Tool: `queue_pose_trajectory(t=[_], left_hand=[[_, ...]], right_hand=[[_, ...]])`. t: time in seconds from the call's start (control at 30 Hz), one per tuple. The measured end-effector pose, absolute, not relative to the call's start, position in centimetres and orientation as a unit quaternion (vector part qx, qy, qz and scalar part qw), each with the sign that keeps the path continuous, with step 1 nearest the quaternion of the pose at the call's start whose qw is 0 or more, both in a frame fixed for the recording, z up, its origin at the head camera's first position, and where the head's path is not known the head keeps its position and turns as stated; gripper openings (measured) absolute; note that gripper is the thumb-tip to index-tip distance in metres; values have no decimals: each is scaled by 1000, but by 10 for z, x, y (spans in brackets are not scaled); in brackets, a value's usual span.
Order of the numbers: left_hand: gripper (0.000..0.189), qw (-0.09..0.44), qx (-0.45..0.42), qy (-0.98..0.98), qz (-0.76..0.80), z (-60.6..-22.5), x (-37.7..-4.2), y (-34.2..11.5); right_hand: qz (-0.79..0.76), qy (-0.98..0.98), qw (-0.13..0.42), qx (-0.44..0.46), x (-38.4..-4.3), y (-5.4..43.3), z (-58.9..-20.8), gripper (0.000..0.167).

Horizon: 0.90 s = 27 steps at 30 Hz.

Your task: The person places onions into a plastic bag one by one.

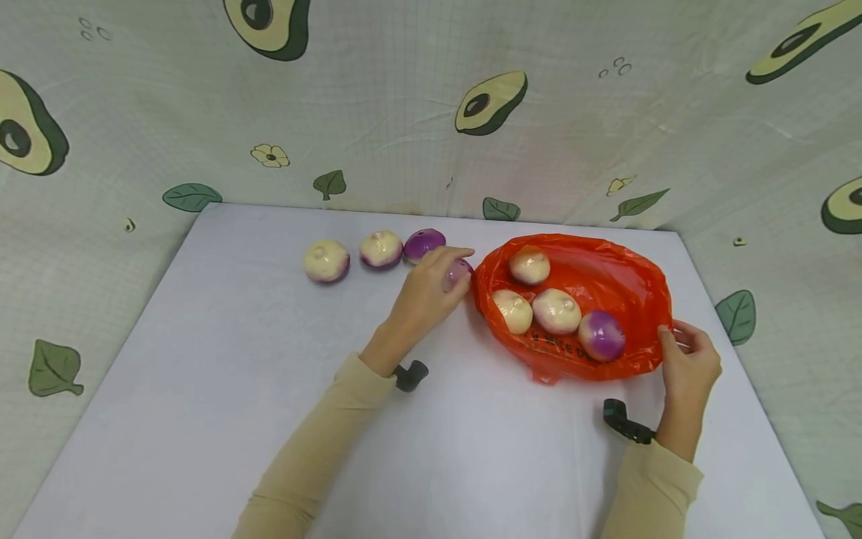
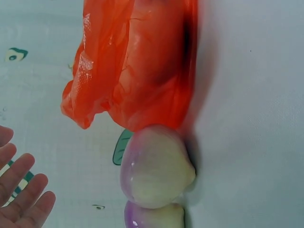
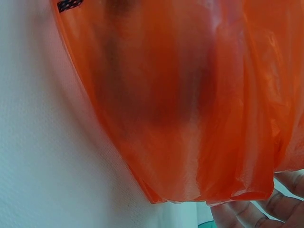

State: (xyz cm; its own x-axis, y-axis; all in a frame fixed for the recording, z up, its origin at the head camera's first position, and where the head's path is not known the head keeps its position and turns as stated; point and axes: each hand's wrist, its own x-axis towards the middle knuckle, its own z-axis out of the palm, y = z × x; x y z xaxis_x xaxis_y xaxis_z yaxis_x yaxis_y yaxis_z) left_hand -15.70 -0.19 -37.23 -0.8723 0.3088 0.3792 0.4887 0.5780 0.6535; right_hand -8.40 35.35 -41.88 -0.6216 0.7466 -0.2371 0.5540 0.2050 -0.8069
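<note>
A red plastic bag point(image 1: 572, 367) lies with its mouth spread wide, and several purple-and-white turnips sit inside, among them one with its purple side up point(image 1: 601, 336). My right hand point(image 1: 688, 363) pinches the bag's right rim, thumb on the inner side; in the right wrist view its fingers point(image 3: 280, 204) show behind the plastic. Left of the bag, my left hand point(image 1: 426, 292) is over a turnip point(image 1: 459, 271) that it partly hides. The left wrist view shows the fingers point(image 2: 26, 190) spread and apart from the near turnip point(image 2: 156, 166), which sits right by the bag point(image 2: 152, 71).
Farther left stand a purple-topped turnip point(image 1: 424, 241) and two paler turnips, one in the middle point(image 1: 381, 249) and one at the end point(image 1: 326, 260). All are on a white table point(image 1: 202, 374). An avocado-print cloth point(image 1: 390, 135) hangs behind the table.
</note>
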Motion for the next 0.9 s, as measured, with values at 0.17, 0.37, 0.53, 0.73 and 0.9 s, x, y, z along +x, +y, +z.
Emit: queue_pose_trajectory(t=[0.17,0.37,0.53,0.73,0.9], left_hand=[[34,111,-222,-882,-400,-375,-159,-6],[36,99,-212,-888,-395,-380,-161,-9],[40,87,-207,-893,-389,-385,-164,-12],[44,79,-205,-898,-382,-390,-167,-15],[46,78,-210,-901,-372,-398,-172,-18]], right_hand=[[463,-779,116,-408,-84,363,-429,51],[463,-775,111,-416,-85,359,-426,51],[461,-773,102,-422,-84,352,-418,49],[465,-771,105,-422,-84,352,-418,49],[464,-774,98,-420,-84,352,-420,50]])
